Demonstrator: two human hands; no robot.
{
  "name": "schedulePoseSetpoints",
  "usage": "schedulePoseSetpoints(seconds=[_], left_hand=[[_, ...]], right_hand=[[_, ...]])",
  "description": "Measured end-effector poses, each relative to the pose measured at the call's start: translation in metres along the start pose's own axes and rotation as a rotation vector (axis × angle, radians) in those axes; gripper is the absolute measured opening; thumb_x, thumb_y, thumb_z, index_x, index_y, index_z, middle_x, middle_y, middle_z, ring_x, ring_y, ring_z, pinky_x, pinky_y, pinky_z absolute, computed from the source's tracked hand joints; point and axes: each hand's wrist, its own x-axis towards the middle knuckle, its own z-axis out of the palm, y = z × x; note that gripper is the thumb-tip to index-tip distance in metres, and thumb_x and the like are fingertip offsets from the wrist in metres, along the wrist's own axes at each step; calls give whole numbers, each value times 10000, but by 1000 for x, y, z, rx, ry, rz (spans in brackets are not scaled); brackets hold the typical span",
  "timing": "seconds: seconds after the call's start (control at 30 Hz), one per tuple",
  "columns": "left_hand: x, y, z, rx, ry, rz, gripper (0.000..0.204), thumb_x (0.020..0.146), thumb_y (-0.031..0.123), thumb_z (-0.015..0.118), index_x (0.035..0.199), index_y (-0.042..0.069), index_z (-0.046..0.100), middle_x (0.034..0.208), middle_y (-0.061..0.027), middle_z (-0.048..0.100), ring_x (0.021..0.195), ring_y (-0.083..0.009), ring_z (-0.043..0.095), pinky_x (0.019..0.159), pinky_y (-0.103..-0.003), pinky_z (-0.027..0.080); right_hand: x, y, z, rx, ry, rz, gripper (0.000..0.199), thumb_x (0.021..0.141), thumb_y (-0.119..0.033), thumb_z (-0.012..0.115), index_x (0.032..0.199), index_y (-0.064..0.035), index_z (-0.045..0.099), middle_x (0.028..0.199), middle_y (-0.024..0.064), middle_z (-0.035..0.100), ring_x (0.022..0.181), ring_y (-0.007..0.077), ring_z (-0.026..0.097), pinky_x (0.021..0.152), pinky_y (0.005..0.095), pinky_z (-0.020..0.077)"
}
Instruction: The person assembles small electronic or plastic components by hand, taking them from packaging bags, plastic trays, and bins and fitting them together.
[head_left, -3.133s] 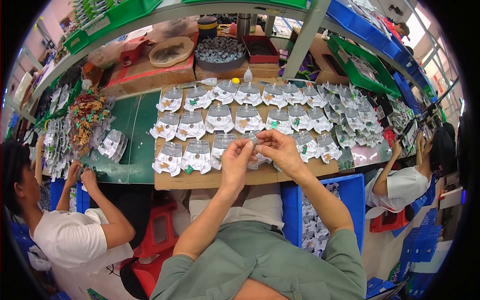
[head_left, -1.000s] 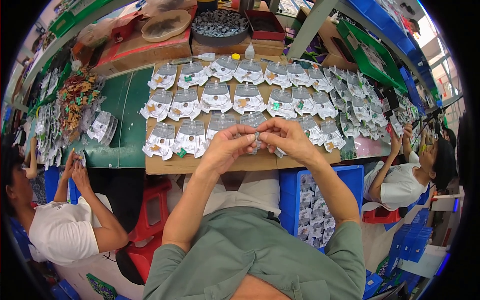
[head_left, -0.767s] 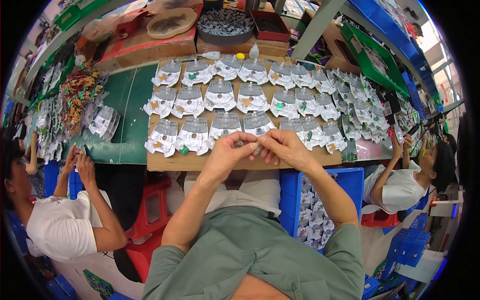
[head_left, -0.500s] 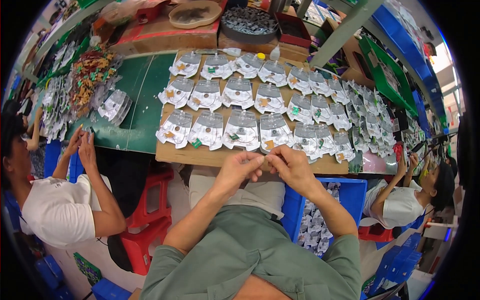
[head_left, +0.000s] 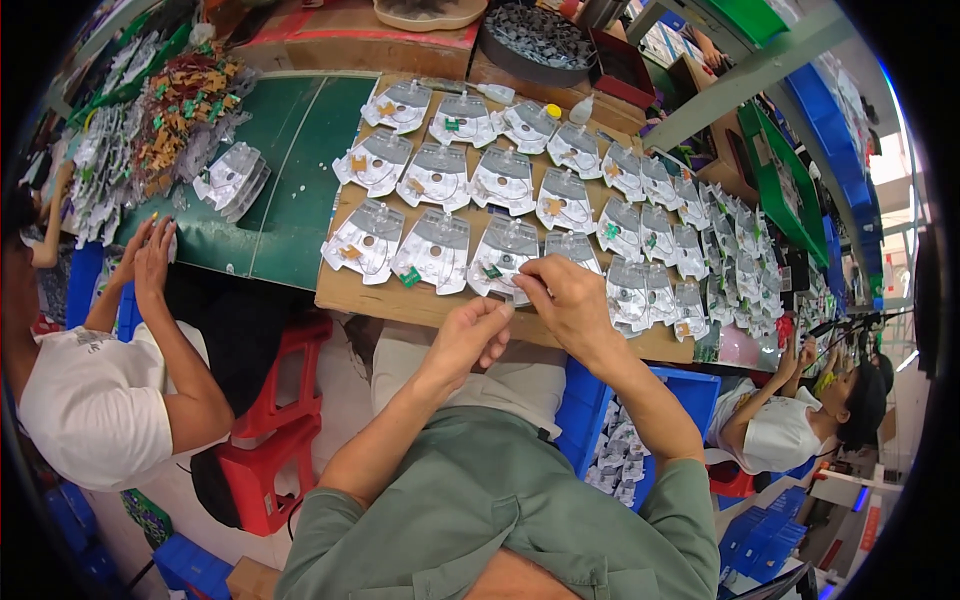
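Observation:
My left hand [head_left: 467, 343] is closed in a pinch at the near edge of a brown board [head_left: 410, 305]. What its fingertips hold, if anything, is too small to make out. Just above and to the right, my right hand [head_left: 572, 303] pinches thumb to forefinger beside a clear and silver plastic housing [head_left: 503, 247]; anything between those fingers is hidden. A small green circuit board [head_left: 491, 271] lies on that housing. Under the right fingers, another housing [head_left: 575, 246] is partly covered. Similar housings stand in rows across the board, several bearing small orange or green circuit boards [head_left: 409, 277].
A blue bin [head_left: 690, 385] holding more housings is by my right forearm. Co-workers sit left [head_left: 110, 400] and right [head_left: 775, 415]. Wired parts [head_left: 190, 110] are heaped on the green table [head_left: 290, 150]. A small squeeze bottle [head_left: 581, 110] and a round tray of metal pieces [head_left: 535, 45] sit farther back.
My hands, fingertips together before, are now slightly apart. The right hand has risen over the front-row housings; the left has shifted slightly left. The whole view has tilted.

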Motion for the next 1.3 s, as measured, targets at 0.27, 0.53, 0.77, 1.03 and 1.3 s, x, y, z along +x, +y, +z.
schedulePoseSetpoints(seconds=[0.27,0.53,0.77,1.03,1.3], left_hand=[[8,-5,-1,-11,5,-23,222,965,243,594,1013,26,583,743,-10,593,537,-42,483,426,-183,349],[10,-2,0,-24,-5,-26,206,976,250,574,942,48,595,749,-11,593,548,-42,489,433,-179,345],[3,-6,3,-156,-66,-40,225,971,270,591,904,55,585,744,-11,592,568,-56,504,435,-188,353],[8,-26,41,-73,-133,-131,247,979,293,579,923,53,574,740,-10,582,572,-65,503,445,-186,358],[28,-47,83,-87,-261,-216,199,991,187,523,1080,10,538,952,-97,620,803,-152,606,659,-259,488]], right_hand=[[10,-1,13,-312,-140,-134,142,798,-25,664,940,-17,653,862,118,633,804,312,631,670,401,515],[16,-5,14,-339,-268,-115,139,804,-37,661,942,-22,660,843,117,616,815,309,621,677,403,508],[-3,-22,-27,-189,-166,23,155,851,-118,686,972,-23,669,811,117,629,718,276,638,614,357,508],[-77,-11,-43,303,-75,413,162,859,-103,680,983,-1,659,823,96,665,658,182,633,582,293,500],[-105,47,-88,-97,152,365,119,845,-62,682,951,-12,657,824,93,628,704,202,638,589,310,495]])
